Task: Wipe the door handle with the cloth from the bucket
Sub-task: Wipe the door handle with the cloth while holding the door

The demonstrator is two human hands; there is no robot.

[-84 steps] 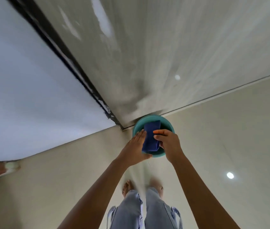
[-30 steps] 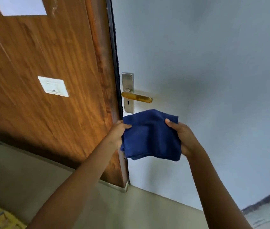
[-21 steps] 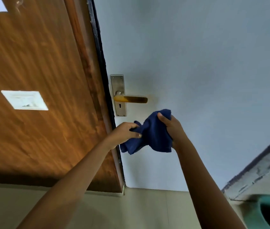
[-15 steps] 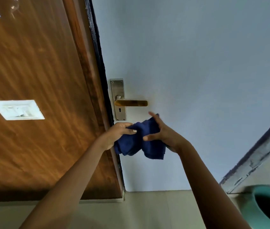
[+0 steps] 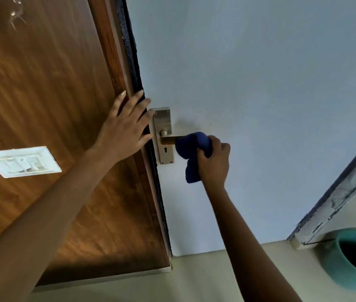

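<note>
Our right hand [image 5: 213, 164] has its grip closed on the blue cloth [image 5: 191, 149] — wrapped around the door handle [image 5: 167, 140], mid-frame — while our left hand [image 5: 122, 131] lies flat, fingers spread, against the wooden frame [image 5: 116, 62].

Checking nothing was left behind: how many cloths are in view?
1. The blue cloth is bunched in the right hand, wrapped over the door handle. The bucket interior is dark and cut off, so another may be hidden.

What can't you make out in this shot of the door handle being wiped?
- Door handle tip, head view: wrapped by the blue cloth in the right hand.
- Bucket: cut by the right edge; its inside is dark.
- Wall switch plate: details blurred.
</note>
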